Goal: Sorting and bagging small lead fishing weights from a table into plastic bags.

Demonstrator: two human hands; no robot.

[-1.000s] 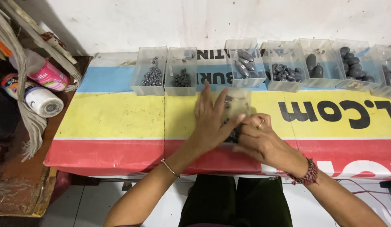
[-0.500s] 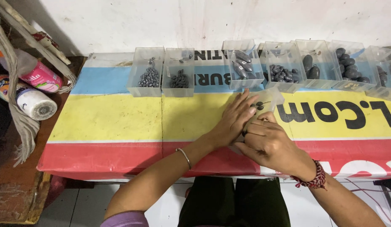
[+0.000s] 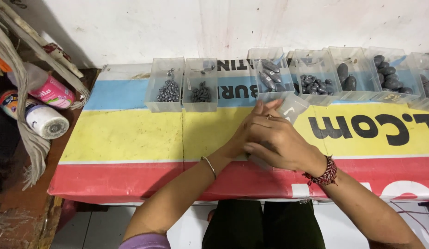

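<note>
a small clear plastic box (image 3: 292,109), seemingly empty, tilted with its long axis running from lower left to upper right, is held above the yellow band of the striped printed surface (image 3: 122,136), just in front of the row of clear plastic bins of dark grey oval weights (image 3: 270,76). it is grasped by the right hand (image 3: 281,140), whose fingers are curled over its lower part, while the left hand (image 3: 249,129), partly hidden beneath the right one, is pressed against its left side with fingers extended. only the box's upper right corner is left uncovered, pointing away from both hands towards the bins, with the right hand nearer to it.

Small clear plastic box (image 3: 292,109), tilted, between both hands, above yellow stripe.
</note>
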